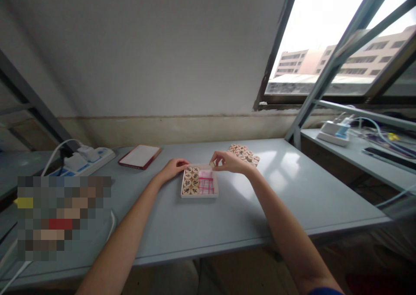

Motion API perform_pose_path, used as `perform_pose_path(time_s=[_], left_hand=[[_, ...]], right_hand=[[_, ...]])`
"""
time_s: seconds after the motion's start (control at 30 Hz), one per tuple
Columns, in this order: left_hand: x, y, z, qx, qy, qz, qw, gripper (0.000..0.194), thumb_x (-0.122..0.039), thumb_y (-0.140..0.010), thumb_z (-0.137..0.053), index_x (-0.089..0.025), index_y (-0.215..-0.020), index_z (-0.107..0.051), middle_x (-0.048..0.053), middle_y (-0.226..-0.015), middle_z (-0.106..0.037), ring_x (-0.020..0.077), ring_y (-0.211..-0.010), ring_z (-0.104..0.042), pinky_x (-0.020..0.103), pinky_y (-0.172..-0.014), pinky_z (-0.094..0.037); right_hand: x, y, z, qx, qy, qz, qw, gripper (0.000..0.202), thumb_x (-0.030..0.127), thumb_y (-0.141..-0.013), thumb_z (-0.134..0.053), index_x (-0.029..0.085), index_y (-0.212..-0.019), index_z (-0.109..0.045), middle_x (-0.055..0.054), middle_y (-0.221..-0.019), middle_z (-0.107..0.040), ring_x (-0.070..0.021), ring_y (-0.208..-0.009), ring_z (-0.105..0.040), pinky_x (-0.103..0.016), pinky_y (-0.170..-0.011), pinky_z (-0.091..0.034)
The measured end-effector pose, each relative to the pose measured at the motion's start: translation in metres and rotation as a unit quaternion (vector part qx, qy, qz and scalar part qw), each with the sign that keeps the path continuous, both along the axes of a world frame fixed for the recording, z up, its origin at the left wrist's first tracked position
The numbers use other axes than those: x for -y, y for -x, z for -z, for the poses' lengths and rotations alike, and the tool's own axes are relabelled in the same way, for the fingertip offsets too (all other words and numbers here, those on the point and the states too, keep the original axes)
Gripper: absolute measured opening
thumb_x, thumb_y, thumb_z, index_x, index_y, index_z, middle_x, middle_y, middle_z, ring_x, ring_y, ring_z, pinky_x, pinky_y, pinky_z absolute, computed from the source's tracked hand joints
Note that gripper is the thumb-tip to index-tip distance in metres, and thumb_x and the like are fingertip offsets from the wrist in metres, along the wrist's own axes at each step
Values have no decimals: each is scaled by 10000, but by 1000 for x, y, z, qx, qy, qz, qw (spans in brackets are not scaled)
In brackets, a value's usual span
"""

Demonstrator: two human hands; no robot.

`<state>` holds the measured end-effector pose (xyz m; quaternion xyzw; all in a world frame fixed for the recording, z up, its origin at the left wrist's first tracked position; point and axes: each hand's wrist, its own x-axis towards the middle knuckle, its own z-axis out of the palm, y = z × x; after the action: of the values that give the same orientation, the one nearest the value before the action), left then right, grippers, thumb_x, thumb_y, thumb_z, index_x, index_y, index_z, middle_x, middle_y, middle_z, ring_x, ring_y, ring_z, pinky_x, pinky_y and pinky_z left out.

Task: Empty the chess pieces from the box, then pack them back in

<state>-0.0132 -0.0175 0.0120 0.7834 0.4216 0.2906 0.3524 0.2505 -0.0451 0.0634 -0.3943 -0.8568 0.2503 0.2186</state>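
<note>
Two bare hands in the head view, both at the far edge of a shallow white box standing on the grey-blue counter. Left hand: fingers curled at the box's far-left corner; cannot tell whether they grasp the rim or merely rest against it. Right hand: thumb and fingers pinched on one pale playing piece, held at the far-right corner; contact between piece and rim not resolvable.

Box contents: left half, eight round pieces with dark characters, faces up, in two columns of four. Right half: bottom visible, crossed by pink lines.

Beyond the right wrist, a cluster of loose pieces on the counter, partly hidden by the hand. Left of the box and well apart, a flat red-edged case; farther left, a white power strip with plugs inserted.
</note>
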Motion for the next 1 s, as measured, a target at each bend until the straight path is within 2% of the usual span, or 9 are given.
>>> perform_pose_path(time_s=[0.17,0.37,0.53,0.67,0.87,1.0], left_hand=[[0,-1,0,12,21,0,1000,335,-399,-701,-525,-115,-834,-643,72,-804,-658,176,-755,-572,274,-706,-436],[0,-1,1,13,27,-3,1000,331,-395,-706,-520,-116,-838,-640,74,-808,-657,175,-750,-573,274,-698,-435],[-2,1,3,2,10,-4,1000,332,-404,-706,-518,-125,-836,-643,68,-812,-658,178,-762,-571,280,-720,-430],[-2,1,4,4,8,2,1000,332,-399,-713,-516,-121,-844,-642,72,-825,-656,179,-772,-572,280,-719,-433],[0,0,4,24,15,-7,1000,313,-376,-710,-529,-113,-841,-635,77,-824,-651,173,-765,-571,275,-712,-434],[2,1,2,28,14,-5,999,311,-370,-723,-515,-108,-842,-633,80,-810,-650,170,-749,-571,274,-700,-432]], right_hand=[[-7,-7,5,-18,-24,22,999,246,215,-742,-545,188,-986,-560,-28,-871,-619,-108,-767,-558,-222,-665,-422],[-9,-6,10,14,-26,12,999,152,214,-703,-598,161,-845,-587,-24,-792,-634,-122,-735,-572,-231,-660,-419],[-11,-14,14,41,-48,59,996,148,227,-675,-621,171,-804,-577,-26,-805,-639,-134,-734,-570,-236,-643,-406],[-16,-22,20,89,-37,93,991,144,217,-640,-640,191,-772,-589,-21,-807,-637,-146,-735,-568,-238,-627,-400],[-24,-20,31,62,-17,52,997,295,194,-613,-643,178,-905,-604,-32,-866,-627,-147,-785,-560,-247,-691,-415],[-25,-22,32,49,12,31,998,307,220,-617,-637,184,-922,-625,-32,-860,-628,-148,-770,-562,-247,-685,-424]])
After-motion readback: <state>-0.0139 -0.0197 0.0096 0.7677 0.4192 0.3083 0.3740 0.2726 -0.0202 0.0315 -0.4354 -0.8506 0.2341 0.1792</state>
